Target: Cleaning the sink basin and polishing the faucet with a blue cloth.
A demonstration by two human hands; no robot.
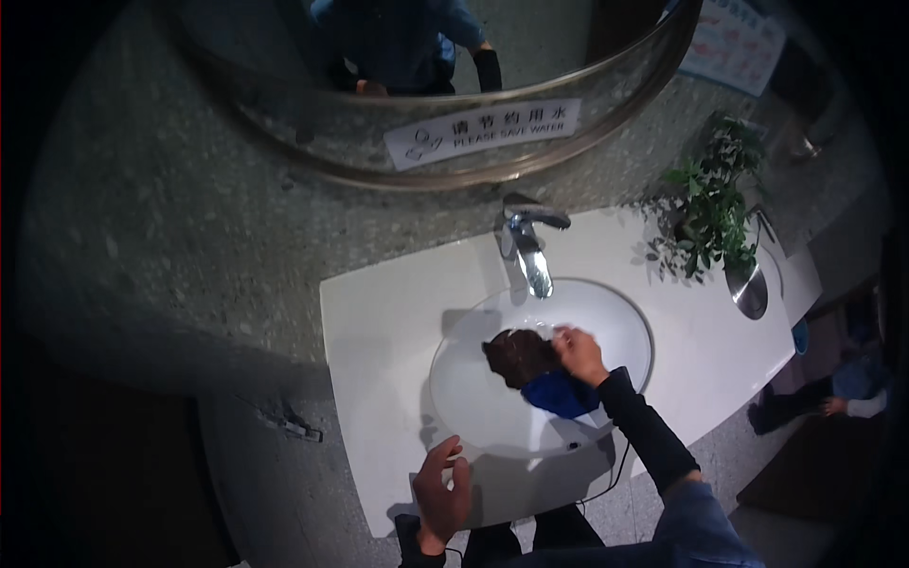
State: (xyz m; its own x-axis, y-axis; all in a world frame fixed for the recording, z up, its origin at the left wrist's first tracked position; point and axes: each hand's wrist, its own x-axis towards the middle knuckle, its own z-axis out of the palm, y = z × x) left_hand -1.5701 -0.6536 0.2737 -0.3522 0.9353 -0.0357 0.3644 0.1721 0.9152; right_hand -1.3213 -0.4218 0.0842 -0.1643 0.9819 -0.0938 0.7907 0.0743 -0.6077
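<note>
A wet-looking cloth, dark brown (pixel 524 357) with a blue part (pixel 559 395), lies bunched in the white oval washbasin (pixel 465 419). My right hand (pixel 579 355) is over the basin at the cloth's right edge, fingers curled. Whether they grip the fabric is unclear. Something shiny, perhaps water, shows beside the fingertips. Above the basin, the spout of a chrome single-lever faucet (pixel 534 266) points down toward the cloth. My left hand (pixel 444 490) hovers near the counter's front edge, left of the basin, holding nothing, its fingers bent and apart.
The white countertop (pixel 383 355) surrounds the basin. At its right stands a leafy plant (pixel 717 206) in a metallic pot (pixel 747 290). A round mirror (pixel 540 71) with a sign bearing writing hangs behind. A black cable (pixel 616 477) runs below my right forearm. Another person's hand (pixel 835 406) shows far right.
</note>
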